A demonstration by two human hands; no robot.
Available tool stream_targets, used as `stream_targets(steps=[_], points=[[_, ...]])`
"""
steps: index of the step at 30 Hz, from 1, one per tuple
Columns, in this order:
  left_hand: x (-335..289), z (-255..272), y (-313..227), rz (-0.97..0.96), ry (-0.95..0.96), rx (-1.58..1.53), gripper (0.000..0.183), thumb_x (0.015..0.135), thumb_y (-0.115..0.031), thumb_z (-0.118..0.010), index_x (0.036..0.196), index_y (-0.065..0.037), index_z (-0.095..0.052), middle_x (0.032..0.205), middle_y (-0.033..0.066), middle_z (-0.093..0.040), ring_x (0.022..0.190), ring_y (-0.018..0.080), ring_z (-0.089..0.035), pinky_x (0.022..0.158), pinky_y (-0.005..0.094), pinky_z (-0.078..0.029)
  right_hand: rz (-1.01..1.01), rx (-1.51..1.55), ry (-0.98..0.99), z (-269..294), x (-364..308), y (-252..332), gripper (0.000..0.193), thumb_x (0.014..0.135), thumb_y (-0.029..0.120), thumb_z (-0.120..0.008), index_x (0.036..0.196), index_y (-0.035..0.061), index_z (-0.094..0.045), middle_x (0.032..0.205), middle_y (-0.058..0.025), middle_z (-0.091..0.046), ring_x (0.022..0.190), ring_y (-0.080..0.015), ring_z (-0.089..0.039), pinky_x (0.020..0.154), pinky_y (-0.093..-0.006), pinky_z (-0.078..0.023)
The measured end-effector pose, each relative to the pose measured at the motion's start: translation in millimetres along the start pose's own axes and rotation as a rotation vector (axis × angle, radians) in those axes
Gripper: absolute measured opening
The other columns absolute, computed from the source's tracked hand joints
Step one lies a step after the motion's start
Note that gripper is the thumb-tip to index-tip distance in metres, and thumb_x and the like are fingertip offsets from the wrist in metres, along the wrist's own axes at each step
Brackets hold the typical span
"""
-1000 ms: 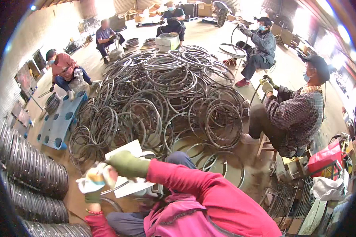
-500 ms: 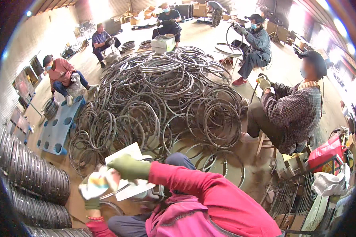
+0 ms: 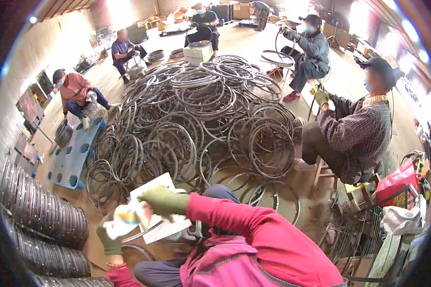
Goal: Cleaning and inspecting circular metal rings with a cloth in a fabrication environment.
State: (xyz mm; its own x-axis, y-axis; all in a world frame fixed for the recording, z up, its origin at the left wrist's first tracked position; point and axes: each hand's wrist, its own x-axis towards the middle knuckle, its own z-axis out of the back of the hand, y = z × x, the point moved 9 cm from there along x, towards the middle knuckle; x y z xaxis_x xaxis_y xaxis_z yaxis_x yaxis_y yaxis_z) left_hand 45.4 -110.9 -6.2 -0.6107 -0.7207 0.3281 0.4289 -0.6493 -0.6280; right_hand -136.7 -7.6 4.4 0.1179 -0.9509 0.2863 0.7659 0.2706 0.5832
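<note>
My left hand [image 3: 109,241], in a dark green glove, grips a crumpled white packet [image 3: 123,219] with yellow and blue patches. My right hand [image 3: 164,201], in a lighter green glove, reaches across from a pink sleeve, its curled fingers pinching the packet's right end. Beneath both hands lies a white sheet [image 3: 164,228]. A metal wheel rim [image 3: 138,234] crosses my lap under the sheet. My knee [image 3: 220,192] in dark trousers shows just behind.
A big heap of grey wheel rims [image 3: 201,115] fills the floor ahead. Stacked rims [image 3: 43,215] stand at my left, beside a blue pallet [image 3: 72,160]. Several seated people work around the heap; the nearest [image 3: 354,134] sits at my right. A red bag [image 3: 397,184] and wire basket [image 3: 354,239] sit at the right.
My hands have come closer together, the left one lifting the packet up to the right hand. The view has tilted slightly downward and to the right.
</note>
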Motion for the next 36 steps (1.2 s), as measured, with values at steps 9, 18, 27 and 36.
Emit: stream_targets(steps=[9, 18, 27, 36], points=[[3, 15, 31, -0.085, -0.083, 0.058, 0.031, 0.074, 0.001, -0.053, 0.103, 0.005, -0.059, 0.096, 0.0082, -0.064, 0.080, 0.0223, -0.062, 0.074, 0.0304, -0.049, -0.243, 0.320, 0.092, -24, -4, -59, 0.051, 0.066, 0.012, -0.059, 0.117, 0.0078, -0.055, 0.071, -0.0142, -0.061, 0.064, -0.0273, -0.060, 0.058, -0.0396, -0.048], [-34, 71, 72, -0.025, -0.239, -0.021, 0.035, 0.070, 0.008, -0.050, 0.104, 0.005, -0.058, 0.100, 0.0101, -0.062, 0.092, 0.0163, -0.058, 0.075, 0.0298, -0.048, -0.143, 0.483, -0.234, -61, -13, -107, 0.047, 0.065, 0.011, -0.067, 0.111, 0.0081, -0.055, 0.082, -0.0105, -0.063, 0.073, -0.0180, -0.058, 0.071, -0.0312, -0.048], [-14, 29, -43, -0.239, 0.158, 0.426, 0.067, 0.061, 0.004, -0.061, 0.125, -0.001, -0.042, 0.110, 0.0154, -0.053, 0.106, 0.0293, -0.051, 0.085, 0.0333, -0.045, -0.031, 0.098, -0.236, 48, -1, -46, 0.051, 0.056, 0.018, -0.068, 0.106, 0.0096, -0.060, 0.093, -0.0120, -0.063, 0.082, -0.0321, -0.062, 0.070, -0.0375, -0.050], [19, -7, -62, -0.104, -0.092, -0.015, 0.040, 0.066, -0.008, -0.069, 0.105, -0.002, -0.059, 0.093, 0.0134, -0.064, 0.085, 0.0294, -0.062, 0.076, 0.0349, -0.048, -0.024, -0.061, -0.008, 25, 14, 2, 0.028, 0.058, 0.018, -0.066, 0.084, 0.0096, -0.063, 0.075, -0.0135, -0.064, 0.072, -0.0326, -0.062, 0.064, -0.0408, -0.049]])
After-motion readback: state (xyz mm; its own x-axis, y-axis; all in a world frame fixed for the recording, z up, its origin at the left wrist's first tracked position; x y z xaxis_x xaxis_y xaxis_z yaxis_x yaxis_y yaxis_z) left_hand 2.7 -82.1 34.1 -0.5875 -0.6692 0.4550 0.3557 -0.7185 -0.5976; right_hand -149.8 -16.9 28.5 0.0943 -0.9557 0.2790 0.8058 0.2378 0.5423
